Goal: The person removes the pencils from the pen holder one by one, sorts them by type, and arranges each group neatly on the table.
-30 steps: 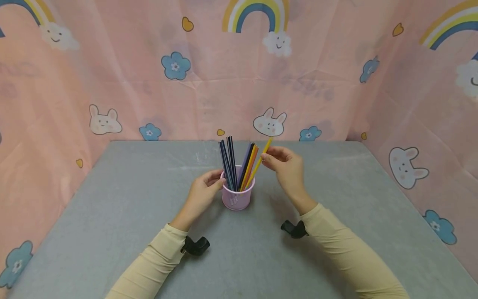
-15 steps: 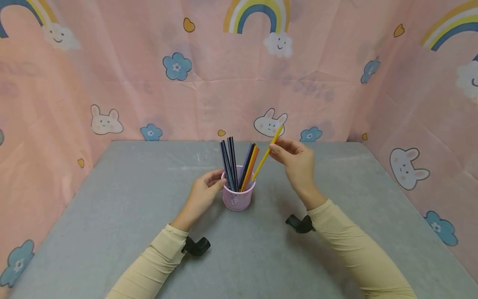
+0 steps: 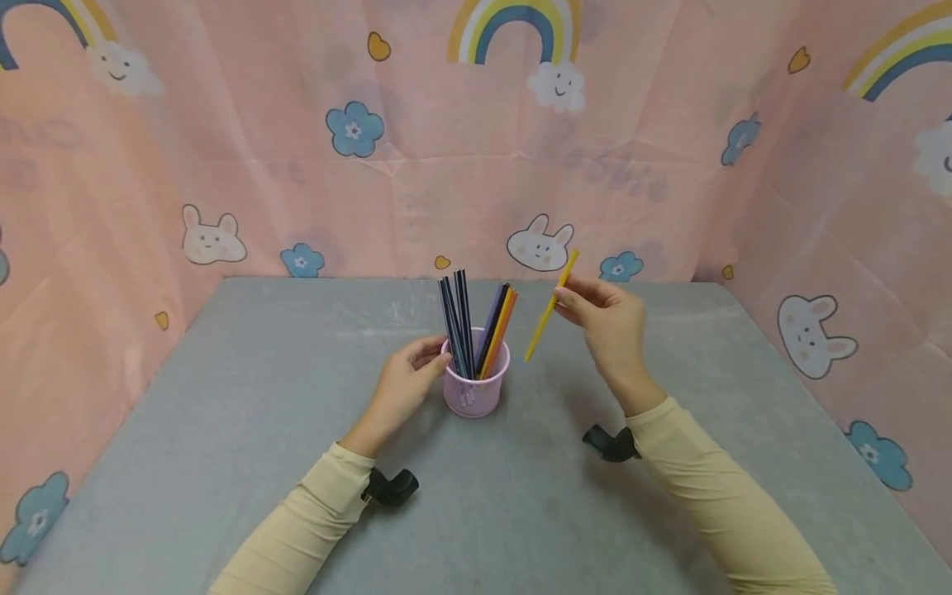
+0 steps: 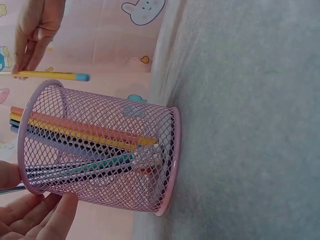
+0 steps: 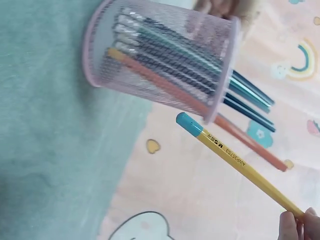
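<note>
The right hand (image 3: 611,324) pinches a slender yellow blue-ended pencil (image 5: 245,169), likely light, stiff, best held mid-shaft; left hand (image 3: 400,382) grips round pink mesh cup (image 3: 473,401).

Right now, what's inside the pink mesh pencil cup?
The pink mesh pencil cup holds several dark pencils, plus a teal pencil, a purple pencil, an orange pencil and a yellow pencil. Where they overlap, parts are hidden, preventing an exact count.

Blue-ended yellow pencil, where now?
In the head view, the yellow pencil is pinched in the right hand, right of the pink mesh cup and outside it.
</note>
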The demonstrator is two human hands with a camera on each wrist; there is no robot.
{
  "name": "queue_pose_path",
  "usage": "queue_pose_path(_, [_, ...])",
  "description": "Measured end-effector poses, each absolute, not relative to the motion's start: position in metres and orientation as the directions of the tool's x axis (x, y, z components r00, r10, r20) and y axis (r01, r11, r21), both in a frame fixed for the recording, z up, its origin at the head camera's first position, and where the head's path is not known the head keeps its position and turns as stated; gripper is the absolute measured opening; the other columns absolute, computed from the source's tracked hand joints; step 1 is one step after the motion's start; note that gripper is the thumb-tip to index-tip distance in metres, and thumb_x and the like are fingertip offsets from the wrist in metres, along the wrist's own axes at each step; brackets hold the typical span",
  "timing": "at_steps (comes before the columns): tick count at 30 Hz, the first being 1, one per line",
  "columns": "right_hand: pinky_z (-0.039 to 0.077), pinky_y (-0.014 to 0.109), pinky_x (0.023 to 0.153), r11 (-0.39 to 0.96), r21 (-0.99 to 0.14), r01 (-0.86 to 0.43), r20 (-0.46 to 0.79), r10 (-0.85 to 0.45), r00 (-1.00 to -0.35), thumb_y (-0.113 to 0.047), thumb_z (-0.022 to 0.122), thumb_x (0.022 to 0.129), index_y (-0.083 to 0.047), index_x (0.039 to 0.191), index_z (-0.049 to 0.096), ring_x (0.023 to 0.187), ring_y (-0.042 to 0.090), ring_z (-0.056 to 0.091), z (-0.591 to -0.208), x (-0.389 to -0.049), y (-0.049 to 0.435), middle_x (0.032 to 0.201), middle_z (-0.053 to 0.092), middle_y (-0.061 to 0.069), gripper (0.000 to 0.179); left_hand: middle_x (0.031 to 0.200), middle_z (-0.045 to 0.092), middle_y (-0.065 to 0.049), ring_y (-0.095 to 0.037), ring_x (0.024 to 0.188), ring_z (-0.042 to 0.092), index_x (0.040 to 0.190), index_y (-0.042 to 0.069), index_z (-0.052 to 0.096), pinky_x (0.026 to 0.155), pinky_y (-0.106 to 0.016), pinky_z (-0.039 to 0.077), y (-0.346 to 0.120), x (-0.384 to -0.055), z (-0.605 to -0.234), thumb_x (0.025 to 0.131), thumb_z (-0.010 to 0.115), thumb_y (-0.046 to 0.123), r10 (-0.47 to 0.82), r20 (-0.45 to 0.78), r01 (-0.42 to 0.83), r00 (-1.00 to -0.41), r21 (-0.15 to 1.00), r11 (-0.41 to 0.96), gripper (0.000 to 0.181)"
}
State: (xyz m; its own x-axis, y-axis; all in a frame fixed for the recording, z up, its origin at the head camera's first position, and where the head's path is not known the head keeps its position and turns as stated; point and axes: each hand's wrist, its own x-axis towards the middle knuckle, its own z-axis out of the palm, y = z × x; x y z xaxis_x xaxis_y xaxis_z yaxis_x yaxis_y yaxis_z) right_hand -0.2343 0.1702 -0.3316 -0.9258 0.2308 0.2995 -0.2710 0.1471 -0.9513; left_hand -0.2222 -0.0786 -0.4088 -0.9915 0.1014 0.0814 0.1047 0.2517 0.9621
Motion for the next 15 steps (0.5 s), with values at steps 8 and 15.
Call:
queue_pose_path(8, [0.059,0.021,0.077,0.235,-0.955,-0.18,0.218,0.147,-0.965,-0.012,0.072,0.09,0.008,0.116,0.069,0.079,-0.002,0.071,-0.347,-0.24,0.177,0.102,0.074,0.015,0.033,0.129,0.066,-0.019,-0.031,0.12,0.064,0.133,0.001,0.061,0.101,-0.041,0.054,-0.078,-0.222,-0.409,0.098,0.063,0.015,0.106,0.082,0.107,-0.991,0.962,0.253,0.037])
queue_pose_path(15, [0.059,0.021,0.077,0.322,-0.944,-0.066,0.101,0.09,-0.991,-0.016,0.07,0.092,0.007,0.119,0.068,0.077,-0.004,0.07,-0.355,-0.25,0.184,0.116,0.069,0.028,0.035,0.128,0.067,-0.018,-0.03,0.118,0.065,0.131,0.001,0.062,0.101,-0.041,0.054,-0.078,-0.222,-0.407,0.098,0.062,0.016,0.097,0.078,0.1,-0.992,0.964,0.246,0.036])
